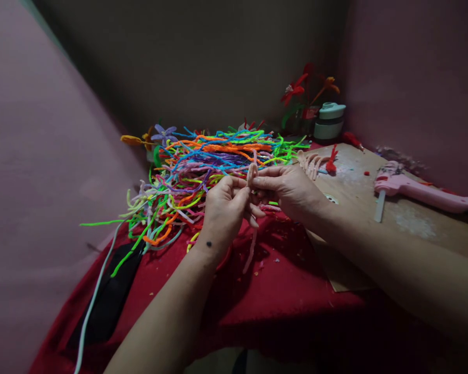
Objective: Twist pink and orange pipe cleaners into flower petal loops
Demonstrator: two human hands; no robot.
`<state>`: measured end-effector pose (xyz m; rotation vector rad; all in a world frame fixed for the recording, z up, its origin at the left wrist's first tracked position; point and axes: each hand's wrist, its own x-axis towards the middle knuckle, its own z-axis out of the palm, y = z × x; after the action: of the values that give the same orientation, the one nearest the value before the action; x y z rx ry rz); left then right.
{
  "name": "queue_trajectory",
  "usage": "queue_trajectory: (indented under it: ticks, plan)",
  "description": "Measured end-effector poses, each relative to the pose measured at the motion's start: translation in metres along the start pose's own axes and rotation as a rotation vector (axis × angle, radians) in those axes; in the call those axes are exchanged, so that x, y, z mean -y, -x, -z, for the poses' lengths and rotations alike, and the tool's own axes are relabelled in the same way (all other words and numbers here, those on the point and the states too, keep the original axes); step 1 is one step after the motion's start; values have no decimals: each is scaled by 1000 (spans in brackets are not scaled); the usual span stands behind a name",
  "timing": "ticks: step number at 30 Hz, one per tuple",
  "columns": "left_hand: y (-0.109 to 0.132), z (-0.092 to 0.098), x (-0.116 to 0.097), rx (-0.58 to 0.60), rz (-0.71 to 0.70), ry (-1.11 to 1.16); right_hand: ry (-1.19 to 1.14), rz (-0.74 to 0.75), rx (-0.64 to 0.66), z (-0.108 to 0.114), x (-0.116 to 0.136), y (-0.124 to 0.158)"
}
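Above the red cloth, both hands meet on a pale pink pipe cleaner (251, 173) bent into a narrow loop at its upper part. My left hand (226, 203) pinches the loop's base between thumb and fingers. From the other side, the thumb and forefinger of my right hand (290, 188) grip the loop. A thin pink tail hangs below the fingers, and a short end sticks up above them. Just behind the hands lies a large heap of coloured pipe cleaners (218, 148). Several peach bent pieces (311, 165) rest beyond my right hand.
On a brown board (407, 223) to the right lies a pink glue gun (421, 191). Behind it stand a pale green lidded container (329, 122) and red pipe-cleaner flowers (294, 90). At left, a white cable (95, 298) crosses a flat black object (111, 296).
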<state>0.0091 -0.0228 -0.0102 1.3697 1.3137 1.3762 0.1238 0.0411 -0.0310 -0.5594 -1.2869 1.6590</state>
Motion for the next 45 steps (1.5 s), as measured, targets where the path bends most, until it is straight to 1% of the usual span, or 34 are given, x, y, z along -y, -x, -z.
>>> queue_trajectory:
  ticks: [5, 10, 15, 21, 26, 30, 33, 35, 37, 39, 41, 43, 45]
  plan:
    - [-2, 1, 2, -8, -16, 44, -27, -37, 36, -1, -3, 1]
    - [-4, 5, 4, 32, -4, 114, -66, -87, 43, -3, -1, 3]
    - [-6, 6, 5, 68, 16, 121, -39, -36, 23, -5, 0, 3]
    - [-6, 7, 4, 59, 17, 98, -15, -2, 8, -5, -6, 3]
    - [-8, 9, 7, 100, 23, 138, -33, -24, 20, -5, -9, 4]
    - [-8, 11, 5, 109, 76, 104, -27, -38, 7, -7, -7, 5]
    - [-7, 16, -1, 99, 130, 23, -6, -54, -28, -8, -4, 6]
    - [-8, 20, -5, 62, 107, -33, -4, -64, -48, -9, -2, 6]
    - [-8, 25, -7, 27, 47, -50, 16, -58, -58, -10, 1, 7]
    - [-9, 27, -8, 33, 12, -40, 76, -46, -54, -11, 3, 8]
    - [-9, 28, -8, 50, 25, -36, 162, -36, -40, -13, 5, 9]
    - [-9, 27, -7, 42, 64, -44, 233, -37, -35, -14, 6, 10]
    - [-8, 26, -7, 25, 102, -56, 252, -49, -20, -14, 5, 11]
